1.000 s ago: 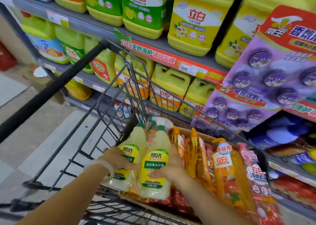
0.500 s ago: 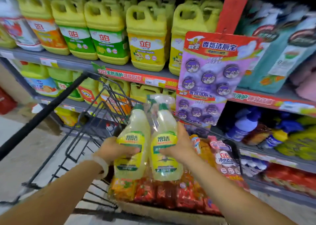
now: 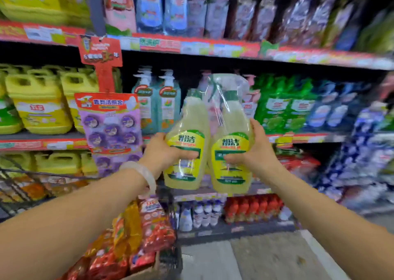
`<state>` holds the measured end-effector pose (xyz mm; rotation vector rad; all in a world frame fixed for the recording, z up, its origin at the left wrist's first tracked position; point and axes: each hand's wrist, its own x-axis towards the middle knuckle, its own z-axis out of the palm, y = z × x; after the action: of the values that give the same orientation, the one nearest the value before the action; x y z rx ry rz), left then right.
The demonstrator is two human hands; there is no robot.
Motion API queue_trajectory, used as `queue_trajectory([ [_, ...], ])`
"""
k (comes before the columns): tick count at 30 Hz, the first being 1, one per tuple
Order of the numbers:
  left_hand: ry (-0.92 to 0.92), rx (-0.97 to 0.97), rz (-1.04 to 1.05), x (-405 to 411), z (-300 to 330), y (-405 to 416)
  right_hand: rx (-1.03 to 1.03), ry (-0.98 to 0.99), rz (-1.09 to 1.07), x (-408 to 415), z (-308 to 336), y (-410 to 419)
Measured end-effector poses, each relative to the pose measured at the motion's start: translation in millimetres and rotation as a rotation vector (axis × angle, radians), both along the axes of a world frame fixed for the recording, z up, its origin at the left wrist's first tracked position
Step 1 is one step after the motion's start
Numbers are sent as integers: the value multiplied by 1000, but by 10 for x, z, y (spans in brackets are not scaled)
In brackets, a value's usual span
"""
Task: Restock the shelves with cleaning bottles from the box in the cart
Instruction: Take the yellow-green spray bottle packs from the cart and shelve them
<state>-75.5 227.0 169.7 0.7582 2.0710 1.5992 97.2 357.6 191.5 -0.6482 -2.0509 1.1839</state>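
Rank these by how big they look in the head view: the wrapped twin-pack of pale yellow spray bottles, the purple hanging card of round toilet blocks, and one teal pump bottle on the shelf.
1. Wrapped twin-pack of pale yellow spray bottles, though it is nearest the camera.
2. Purple hanging card of round toilet blocks.
3. Teal pump bottle.

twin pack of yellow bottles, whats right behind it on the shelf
Behind the twin pack, held by the left hand and right hand, pink-labelled bottles show at its edges. The pack covers the rest.
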Motion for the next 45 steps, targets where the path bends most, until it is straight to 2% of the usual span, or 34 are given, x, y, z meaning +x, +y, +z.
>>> queue_trajectory([
  [8, -15, 140, -337, 1580, 458, 1526, 116, 84, -353, 1787, 318, 1057],
  [14, 169, 97, -478, 2446, 560, 2718, 68, 194, -568, 2822, 138, 1774],
  [20, 2, 132, -727, 3257, 671, 3971, 76, 216, -743, 3578, 230, 2790],
  [22, 9, 156, -759, 3415, 802, 4478, 78, 203, -770, 3761, 396, 3215],
  [28, 143, 258, -766, 3747, 1115, 5851, 131, 217, -840, 4169, 817, 4369],
  [36, 260, 282, -756, 4251, 1272, 7082, 231, 276, -832, 4663, 808, 5818],
  [41, 335, 327, -550, 4417, 1535, 8010, 257, 330, -660, 4803, 1092, 7019],
  [45, 336, 389, -355, 4439, 1944, 8608, 292, 378, -471, 4741, 1602, 7927],
])
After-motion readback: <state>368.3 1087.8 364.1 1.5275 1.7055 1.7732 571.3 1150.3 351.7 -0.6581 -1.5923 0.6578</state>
